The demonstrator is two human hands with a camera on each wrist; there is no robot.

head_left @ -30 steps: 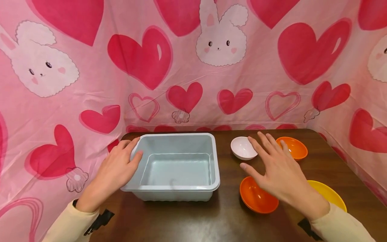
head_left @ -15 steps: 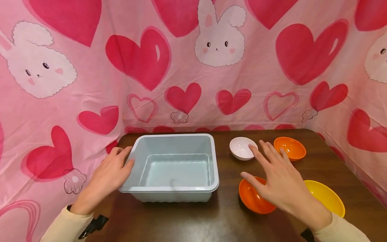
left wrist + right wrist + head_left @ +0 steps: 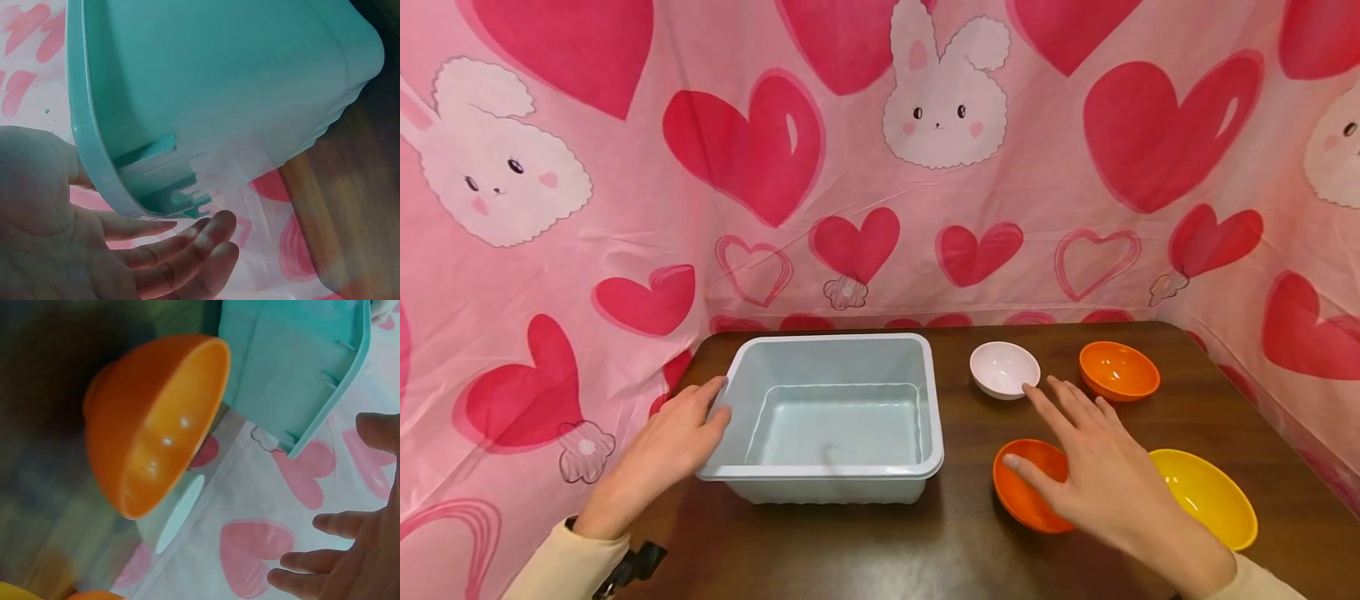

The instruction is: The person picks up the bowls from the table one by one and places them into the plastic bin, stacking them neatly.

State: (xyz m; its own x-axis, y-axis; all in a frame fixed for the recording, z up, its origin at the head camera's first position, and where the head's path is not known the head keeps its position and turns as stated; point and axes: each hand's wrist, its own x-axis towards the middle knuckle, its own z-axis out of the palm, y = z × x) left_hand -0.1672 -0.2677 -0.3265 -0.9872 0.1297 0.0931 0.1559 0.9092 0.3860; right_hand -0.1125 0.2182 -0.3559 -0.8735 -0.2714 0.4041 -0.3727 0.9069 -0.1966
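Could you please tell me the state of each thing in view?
Pale basin: upright, empty.
Left hand: open, at the basin's left rim; contact unclear.
Right hand: open, holding nothing.
Near orange bowl: upright, partly hidden by that hand.
White bowl: upright, empty.
Far orange bowl: upright, empty.
Yellow bowl: upright, partly hidden.

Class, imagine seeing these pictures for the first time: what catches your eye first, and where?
Probably the pink cloth behind the table, full of hearts and rabbits. Next, the pale tub stands on the left, by the left hand; four bowls, two orange, sit on the right, near the right hand.
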